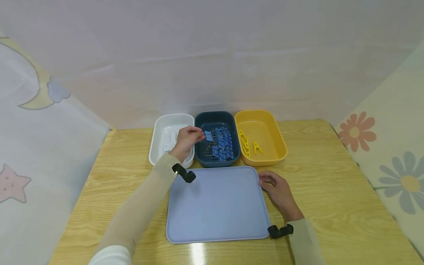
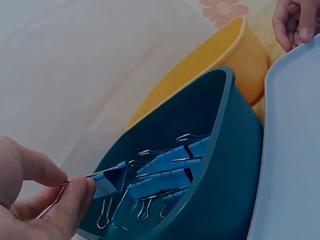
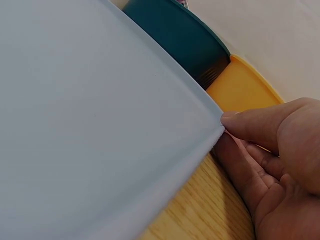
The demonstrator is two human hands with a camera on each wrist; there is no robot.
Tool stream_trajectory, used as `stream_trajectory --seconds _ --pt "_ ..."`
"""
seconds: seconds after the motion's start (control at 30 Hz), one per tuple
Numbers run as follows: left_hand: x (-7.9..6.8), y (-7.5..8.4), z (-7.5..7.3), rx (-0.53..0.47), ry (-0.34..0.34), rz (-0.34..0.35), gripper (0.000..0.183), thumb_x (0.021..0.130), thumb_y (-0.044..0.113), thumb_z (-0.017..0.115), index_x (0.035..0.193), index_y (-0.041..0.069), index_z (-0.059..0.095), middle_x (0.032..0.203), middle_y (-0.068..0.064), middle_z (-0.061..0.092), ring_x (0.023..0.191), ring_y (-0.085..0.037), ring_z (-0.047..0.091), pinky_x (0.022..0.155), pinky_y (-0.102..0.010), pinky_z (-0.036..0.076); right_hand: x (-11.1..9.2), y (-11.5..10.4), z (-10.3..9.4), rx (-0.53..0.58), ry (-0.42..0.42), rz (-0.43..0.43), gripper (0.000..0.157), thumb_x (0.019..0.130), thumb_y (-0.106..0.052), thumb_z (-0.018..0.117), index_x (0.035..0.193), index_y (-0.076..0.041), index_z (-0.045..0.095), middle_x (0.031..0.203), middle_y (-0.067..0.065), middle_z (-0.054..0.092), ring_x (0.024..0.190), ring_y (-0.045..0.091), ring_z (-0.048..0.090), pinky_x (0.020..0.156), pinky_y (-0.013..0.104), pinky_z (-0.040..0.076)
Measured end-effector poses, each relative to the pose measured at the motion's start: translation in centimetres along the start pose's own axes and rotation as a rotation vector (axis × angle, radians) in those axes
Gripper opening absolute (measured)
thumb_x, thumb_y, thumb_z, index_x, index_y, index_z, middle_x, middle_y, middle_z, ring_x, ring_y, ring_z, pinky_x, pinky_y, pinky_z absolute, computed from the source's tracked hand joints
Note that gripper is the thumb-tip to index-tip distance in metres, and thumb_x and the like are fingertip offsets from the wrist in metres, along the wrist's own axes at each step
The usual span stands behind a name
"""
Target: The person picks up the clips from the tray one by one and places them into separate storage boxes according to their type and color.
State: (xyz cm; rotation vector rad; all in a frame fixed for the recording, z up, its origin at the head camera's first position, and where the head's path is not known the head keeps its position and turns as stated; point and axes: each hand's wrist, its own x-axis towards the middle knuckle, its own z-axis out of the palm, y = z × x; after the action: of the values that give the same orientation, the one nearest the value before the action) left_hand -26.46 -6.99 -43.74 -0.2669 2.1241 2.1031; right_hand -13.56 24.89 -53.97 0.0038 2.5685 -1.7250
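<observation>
My left hand (image 1: 188,140) pinches a blue binder clip (image 2: 111,181) by its wire handles, between thumb and fingers. The clip is over the left part of the dark teal bin (image 1: 202,156), which holds several more blue binder clips (image 1: 222,143) with silver handles. At the far right corner of the light blue tray (image 1: 216,206), my right hand (image 1: 278,191) grips the rim. In the right wrist view its thumb (image 3: 250,122) touches the corner from above, with a finger against the edge below.
A white bin (image 1: 157,141) with a few white items stands left of the teal bin. To the right, a yellow bin (image 1: 269,143) holds several yellow clothespins (image 1: 245,143). All stand on a wooden table (image 1: 331,191) against a pale wall covering (image 1: 212,66).
</observation>
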Motion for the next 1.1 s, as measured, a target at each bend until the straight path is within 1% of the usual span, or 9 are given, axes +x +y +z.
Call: stream_trajectory --seconds 0.1,0.23,0.33,0.47,0.63,0.7,0.77,0.97,1.1 --pt "0.3 -0.1 0.3 -0.003 0.010 0.006 0.033 0.094 0.003 0.058 0.123 -0.010 0.054 0.107 -0.015 0.064 0.090 -0.015 0.067 0.091 -0.027 0.056 -0.1 0.1 0.0 0.012 0.002 -0.004 0.029 0.090 -0.012 0.067 0.118 -0.004 0.064 0.114 0.017 0.068 0.091 -0.004 0.061 0.080 0.010 0.050" --pt "0.6 -0.2 0.4 -0.003 0.026 0.005 0.032 0.093 0.002 0.059 0.122 -0.010 0.055 0.103 -0.014 0.064 0.087 -0.014 0.067 0.092 -0.028 0.056 -0.1 0.2 0.0 0.006 -0.007 -0.002 0.030 0.090 -0.013 0.067 0.119 -0.004 0.064 0.114 0.017 0.068 0.091 -0.004 0.062 0.081 0.010 0.050" --pt "0.9 -0.2 0.6 0.018 0.036 0.001 0.031 0.093 0.003 0.059 0.121 -0.010 0.055 0.100 -0.011 0.063 0.086 -0.014 0.067 0.094 -0.031 0.056 -0.1 0.2 0.1 0.002 -0.010 0.008 0.030 0.091 -0.014 0.067 0.119 -0.006 0.064 0.114 0.015 0.068 0.092 -0.003 0.062 0.082 0.011 0.050" --pt "1.0 -0.3 0.8 0.054 0.048 0.003 0.029 0.093 0.003 0.060 0.120 -0.009 0.057 0.097 -0.011 0.062 0.090 -0.018 0.068 0.096 -0.034 0.055 -0.1 0.3 0.1 -0.011 -0.008 0.015 0.029 0.091 -0.016 0.067 0.119 -0.008 0.064 0.114 0.013 0.068 0.093 -0.002 0.062 0.083 0.011 0.049" --pt "1.1 -0.2 1.0 0.148 0.065 -0.007 0.027 0.094 0.009 0.060 0.118 -0.003 0.058 0.100 -0.010 0.062 0.100 -0.023 0.068 0.099 -0.035 0.053 0.0 0.2 0.0 -0.020 -0.005 0.011 0.030 0.091 -0.015 0.067 0.120 -0.007 0.064 0.114 0.014 0.068 0.093 -0.002 0.062 0.083 0.009 0.048" --pt "1.1 -0.1 1.1 0.201 0.072 -0.009 0.025 0.094 0.012 0.060 0.117 0.001 0.059 0.102 -0.010 0.063 0.101 -0.023 0.067 0.100 -0.036 0.052 0.0 0.2 0.0 -0.017 -0.004 0.006 0.030 0.091 -0.015 0.067 0.119 -0.007 0.064 0.114 0.015 0.068 0.093 -0.002 0.062 0.083 0.009 0.048" --pt "1.1 -0.1 1.2 0.251 0.074 0.002 0.024 0.095 0.013 0.059 0.116 0.003 0.060 0.103 -0.010 0.063 0.102 -0.024 0.067 0.100 -0.037 0.052 0.0 0.2 0.0 -0.014 -0.003 0.000 0.030 0.091 -0.014 0.067 0.119 -0.006 0.064 0.114 0.015 0.068 0.092 -0.003 0.062 0.083 0.009 0.048" --pt "1.4 -0.4 1.7 0.339 0.072 0.051 0.025 0.093 0.013 0.059 0.115 0.002 0.061 0.102 -0.011 0.064 0.099 -0.023 0.067 0.093 -0.037 0.054 0.0 0.2 0.0 -0.001 -0.005 0.004 0.029 0.091 -0.014 0.067 0.118 -0.007 0.064 0.114 0.014 0.068 0.093 -0.002 0.061 0.083 0.010 0.048" --pt "1.6 -0.7 2.0 0.405 0.078 0.072 0.019 0.090 0.013 0.061 0.108 0.005 0.063 0.101 -0.010 0.065 0.095 -0.023 0.066 0.086 -0.036 0.055 0.0 0.2 0.0 -0.009 -0.003 0.005 0.029 0.091 -0.014 0.067 0.118 -0.006 0.064 0.114 0.014 0.068 0.092 -0.002 0.061 0.083 0.009 0.048"
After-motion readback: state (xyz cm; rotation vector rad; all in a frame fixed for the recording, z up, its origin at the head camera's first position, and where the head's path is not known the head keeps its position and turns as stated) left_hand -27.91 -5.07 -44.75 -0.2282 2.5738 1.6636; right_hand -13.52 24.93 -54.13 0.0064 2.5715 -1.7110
